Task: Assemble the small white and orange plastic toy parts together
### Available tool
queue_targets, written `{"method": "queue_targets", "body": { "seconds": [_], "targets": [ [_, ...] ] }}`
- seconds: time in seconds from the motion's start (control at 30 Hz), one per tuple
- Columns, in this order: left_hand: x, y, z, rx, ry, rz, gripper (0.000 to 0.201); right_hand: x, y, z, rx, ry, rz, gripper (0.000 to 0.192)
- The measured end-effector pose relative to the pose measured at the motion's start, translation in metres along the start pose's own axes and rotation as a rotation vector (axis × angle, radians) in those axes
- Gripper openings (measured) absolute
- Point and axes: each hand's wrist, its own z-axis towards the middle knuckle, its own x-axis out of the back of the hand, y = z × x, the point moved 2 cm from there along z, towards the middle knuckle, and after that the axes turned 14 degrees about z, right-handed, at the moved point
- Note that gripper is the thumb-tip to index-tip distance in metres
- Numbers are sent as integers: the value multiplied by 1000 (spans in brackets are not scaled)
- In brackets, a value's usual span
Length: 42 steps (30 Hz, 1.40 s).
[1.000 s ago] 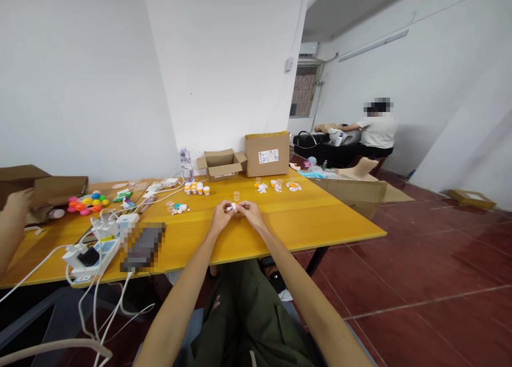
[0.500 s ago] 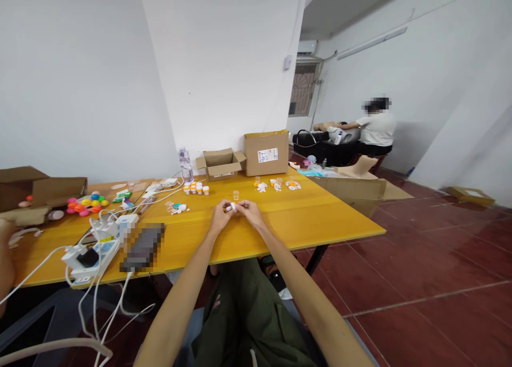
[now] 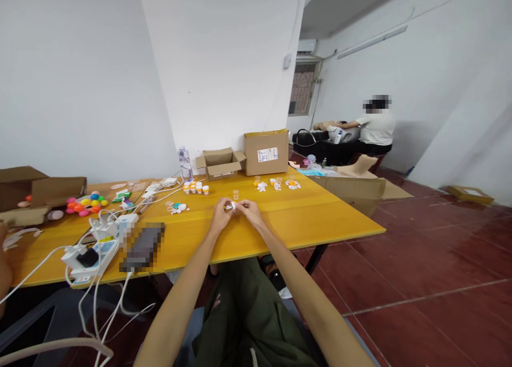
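Between my two hands, just above the yellow table (image 3: 320, 217), is a small white ring-like piece (image 3: 233, 205). My left hand (image 3: 221, 213) is closed around one side of it, thumb and fingers pinched. From the other side my right hand (image 3: 248, 211) grips it with its fingertips. My fingers hide part of the piece. A small clear cup (image 3: 236, 194) stands right behind my hands. To the left, several small jars with orange and white parts (image 3: 199, 188) stand in a group. Nearer lies a pile of white and green pieces (image 3: 180, 208).
Small piles of white pieces (image 3: 262, 186) lie at the back right. An open carton (image 3: 222, 164) and a closed carton (image 3: 266, 153) stand by the wall. At left are a phone (image 3: 143, 247), a power strip (image 3: 96, 257) with cables, and coloured balls (image 3: 86, 204). Another person (image 3: 376, 127) sits far right.
Both hands stay in nearly the same place, with the white piece between them turned slightly. An arm at the left edge has shifted a little out of view.
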Motion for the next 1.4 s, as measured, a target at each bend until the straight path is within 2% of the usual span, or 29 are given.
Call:
{"method": "queue_targets", "body": {
  "seconds": [0.33, 0.53, 1.03, 1.27, 1.4],
  "targets": [
    [-3, -2, 0, 140, -48, -98, 31, -1, -2, -2, 43, 17, 3, 34],
    [-1, -2, 0, 134, -66, -62, 16, -1, -5, -4, 9, 15, -9, 34],
    [2, 4, 0, 65, -27, -54, 16, -3, -7, -6, -48, 53, 18, 39],
    [-1, 3, -1, 131, -75, -74, 24, -1, -5, -3, -2, 65, 58, 36],
    [-1, 1, 0, 157, -59, -84, 24, 0, -4, -3, 7, 56, 43, 34]
  ]
}}
